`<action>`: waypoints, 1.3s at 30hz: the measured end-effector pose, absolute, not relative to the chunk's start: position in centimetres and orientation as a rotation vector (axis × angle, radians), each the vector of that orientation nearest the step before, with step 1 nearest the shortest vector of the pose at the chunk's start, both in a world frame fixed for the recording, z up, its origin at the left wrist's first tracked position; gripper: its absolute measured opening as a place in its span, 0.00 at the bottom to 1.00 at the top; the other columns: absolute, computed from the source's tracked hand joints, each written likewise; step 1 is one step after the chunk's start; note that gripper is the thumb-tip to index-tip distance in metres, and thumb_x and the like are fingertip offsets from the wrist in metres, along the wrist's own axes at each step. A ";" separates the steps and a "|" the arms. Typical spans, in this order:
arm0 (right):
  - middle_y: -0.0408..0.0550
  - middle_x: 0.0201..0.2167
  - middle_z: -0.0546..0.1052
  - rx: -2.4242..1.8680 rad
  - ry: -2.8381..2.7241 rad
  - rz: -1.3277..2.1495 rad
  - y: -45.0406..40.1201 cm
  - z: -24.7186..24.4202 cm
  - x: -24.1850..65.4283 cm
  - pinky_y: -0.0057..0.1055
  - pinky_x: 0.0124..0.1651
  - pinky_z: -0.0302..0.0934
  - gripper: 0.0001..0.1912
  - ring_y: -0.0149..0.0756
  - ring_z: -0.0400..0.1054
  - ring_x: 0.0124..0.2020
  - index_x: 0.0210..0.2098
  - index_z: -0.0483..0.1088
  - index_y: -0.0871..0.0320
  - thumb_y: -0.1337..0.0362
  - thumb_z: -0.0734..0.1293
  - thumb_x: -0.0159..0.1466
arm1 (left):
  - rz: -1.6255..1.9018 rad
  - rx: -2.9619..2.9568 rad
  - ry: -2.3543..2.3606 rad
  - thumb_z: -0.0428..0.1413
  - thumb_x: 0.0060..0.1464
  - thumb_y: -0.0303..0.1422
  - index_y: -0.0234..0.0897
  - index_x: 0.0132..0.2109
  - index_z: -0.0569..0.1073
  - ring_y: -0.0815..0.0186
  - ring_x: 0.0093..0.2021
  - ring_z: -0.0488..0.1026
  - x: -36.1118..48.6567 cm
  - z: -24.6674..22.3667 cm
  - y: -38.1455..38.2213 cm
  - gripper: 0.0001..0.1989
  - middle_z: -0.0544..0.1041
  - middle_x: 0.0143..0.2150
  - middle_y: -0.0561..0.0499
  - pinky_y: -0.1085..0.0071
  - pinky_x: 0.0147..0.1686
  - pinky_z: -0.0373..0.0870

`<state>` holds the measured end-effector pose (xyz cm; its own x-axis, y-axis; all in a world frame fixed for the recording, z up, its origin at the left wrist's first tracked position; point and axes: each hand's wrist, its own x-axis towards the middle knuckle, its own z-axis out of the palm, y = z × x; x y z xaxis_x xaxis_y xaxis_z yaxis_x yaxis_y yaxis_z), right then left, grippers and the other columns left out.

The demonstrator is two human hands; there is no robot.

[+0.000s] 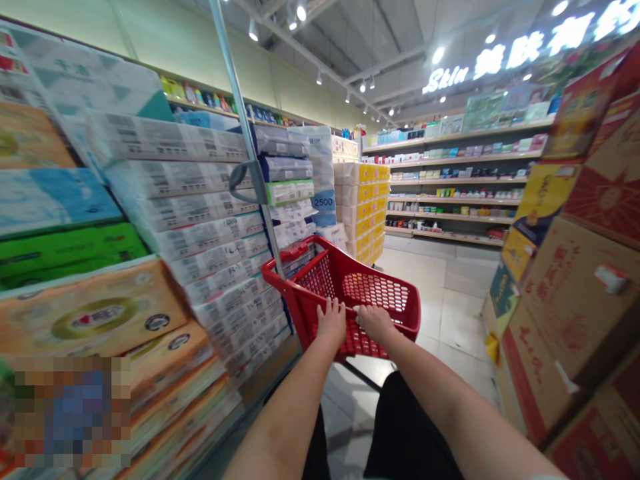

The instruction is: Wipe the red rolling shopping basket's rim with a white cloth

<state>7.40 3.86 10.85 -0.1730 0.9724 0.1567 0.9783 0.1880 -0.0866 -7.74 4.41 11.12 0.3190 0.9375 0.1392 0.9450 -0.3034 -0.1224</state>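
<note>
A red plastic shopping cart [380,287] with a perforated basket stands in front of me, turned at an angle in the aisle. My left hand [331,321] rests over its near rim, the fingers bent forward across the edge. Close beside it, my right hand [374,321] is curled round the same rim. A tall metal pole [235,73] rises at the cart's left end, with a grey plastic hook-shaped loop [249,183] fixed partway up. The undersides of both hands are hidden. Through its holes and open top, no goods can be made out in the basket.
Stacked tissue packs [220,233] line the left side, near the pole. Orange packs [100,313] lie closer to me. Cardboard cartons [575,300] are piled on the right. Yellow-and-white packs [367,210] stand ahead. Pale floor tiles [450,313] run toward stocked shelves [455,180].
</note>
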 end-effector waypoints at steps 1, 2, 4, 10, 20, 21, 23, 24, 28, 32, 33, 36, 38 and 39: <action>0.55 0.44 0.76 -1.909 -2.270 -0.037 4.0 10.9 7.2 0.35 0.48 0.62 0.15 0.41 0.71 0.47 0.49 0.66 0.55 0.61 0.54 0.68 | -0.058 -2.397 -1.740 0.41 0.56 0.26 0.33 0.66 0.54 0.48 0.69 0.42 -7.7 11.1 4.4 0.29 0.51 0.69 0.40 0.43 0.62 0.47; 0.55 0.42 0.77 -1.935 -2.255 -0.018 4.2 10.9 7.0 0.35 0.46 0.63 0.14 0.41 0.73 0.44 0.48 0.67 0.56 0.62 0.54 0.68 | -0.054 -2.395 -1.749 0.41 0.56 0.26 0.33 0.66 0.54 0.48 0.69 0.43 -7.7 11.2 4.5 0.30 0.51 0.69 0.40 0.43 0.62 0.47; 0.55 0.38 0.77 -1.985 -2.226 0.013 4.7 11.2 6.7 0.36 0.42 0.64 0.14 0.41 0.74 0.39 0.46 0.68 0.58 0.63 0.55 0.67 | -0.048 -2.390 -1.764 0.41 0.56 0.26 0.32 0.66 0.54 0.47 0.69 0.43 -7.6 11.2 4.5 0.30 0.51 0.69 0.40 0.42 0.61 0.47; 0.54 0.45 0.76 -1.940 -2.212 0.002 5.2 11.2 6.1 0.35 0.47 0.61 0.16 0.40 0.71 0.47 0.49 0.66 0.54 0.64 0.51 0.69 | -0.053 -2.384 -1.748 0.42 0.56 0.27 0.36 0.66 0.54 0.49 0.69 0.42 -7.6 10.8 4.5 0.30 0.50 0.69 0.41 0.44 0.62 0.47; 0.54 0.43 0.76 -1.878 -2.257 -0.049 4.8 10.6 6.4 0.38 0.49 0.60 0.15 0.42 0.71 0.46 0.45 0.67 0.56 0.60 0.51 0.70 | -0.060 -2.407 -1.746 0.42 0.56 0.26 0.34 0.66 0.53 0.48 0.69 0.41 -7.7 10.8 4.3 0.30 0.50 0.69 0.41 0.43 0.62 0.46; 0.53 0.43 0.76 -1.858 -2.262 -0.064 4.5 10.5 6.4 0.37 0.50 0.59 0.16 0.41 0.70 0.48 0.45 0.67 0.55 0.59 0.50 0.70 | -0.061 -2.408 -1.749 0.42 0.56 0.26 0.34 0.66 0.54 0.48 0.69 0.41 -7.7 10.9 4.3 0.30 0.50 0.69 0.41 0.43 0.62 0.46; 0.53 0.43 0.76 -1.854 -2.254 -0.068 4.2 10.3 6.4 0.34 0.48 0.60 0.18 0.40 0.71 0.46 0.46 0.66 0.55 0.57 0.49 0.71 | -0.061 -2.410 -1.749 0.43 0.56 0.26 0.33 0.66 0.54 0.47 0.69 0.41 -7.7 11.0 4.3 0.30 0.50 0.69 0.40 0.43 0.62 0.47; 0.52 0.41 0.76 -1.868 -2.244 -0.058 4.3 10.3 6.5 0.33 0.45 0.61 0.20 0.39 0.72 0.44 0.46 0.66 0.55 0.55 0.48 0.71 | -0.061 -2.411 -1.749 0.43 0.56 0.26 0.33 0.66 0.54 0.47 0.69 0.41 -7.7 11.0 4.3 0.30 0.50 0.69 0.40 0.43 0.62 0.46; 0.50 0.34 0.78 -1.921 -2.236 0.001 5.3 10.4 7.0 0.30 0.37 0.61 0.22 0.38 0.74 0.35 0.44 0.67 0.54 0.52 0.47 0.70 | -0.069 -2.409 -1.747 0.42 0.56 0.27 0.33 0.66 0.53 0.48 0.69 0.41 -7.7 10.8 4.4 0.30 0.50 0.69 0.40 0.42 0.62 0.46; 0.52 0.37 0.77 -1.890 -2.255 -0.033 5.1 10.2 7.5 0.32 0.40 0.61 0.20 0.39 0.73 0.39 0.46 0.67 0.56 0.57 0.48 0.71 | -0.074 -2.417 -1.729 0.42 0.56 0.26 0.33 0.66 0.53 0.47 0.69 0.42 -7.6 10.7 4.3 0.30 0.50 0.69 0.40 0.42 0.62 0.47; 0.53 0.40 0.76 -1.866 -2.261 -0.057 4.8 10.0 7.5 0.32 0.43 0.60 0.19 0.39 0.71 0.42 0.47 0.66 0.56 0.59 0.48 0.71 | -0.079 -2.414 -1.727 0.42 0.56 0.26 0.34 0.66 0.54 0.48 0.69 0.42 -7.6 10.7 4.3 0.30 0.51 0.69 0.40 0.42 0.62 0.47; 0.55 0.48 0.73 -1.794 -2.283 -0.113 4.0 9.4 7.7 0.32 0.50 0.57 0.17 0.39 0.67 0.49 0.53 0.62 0.56 0.62 0.50 0.70 | -0.093 -2.402 -1.730 0.41 0.57 0.26 0.34 0.66 0.54 0.48 0.69 0.42 -7.5 10.7 4.4 0.29 0.51 0.69 0.40 0.43 0.62 0.47; 0.53 0.48 0.73 -1.783 -2.285 -0.112 3.9 9.3 7.8 0.31 0.48 0.57 0.16 0.39 0.68 0.48 0.53 0.62 0.56 0.62 0.52 0.70 | -0.093 -2.398 -1.739 0.41 0.57 0.26 0.32 0.66 0.54 0.48 0.69 0.42 -7.5 10.7 4.4 0.29 0.51 0.69 0.40 0.43 0.62 0.47; 0.52 0.45 0.74 -1.790 -2.284 -0.101 4.1 9.4 7.8 0.30 0.45 0.59 0.15 0.38 0.69 0.46 0.52 0.63 0.55 0.61 0.52 0.70 | -0.089 -2.398 -1.743 0.41 0.57 0.26 0.32 0.66 0.54 0.48 0.69 0.42 -7.5 10.8 4.4 0.29 0.51 0.69 0.40 0.43 0.62 0.47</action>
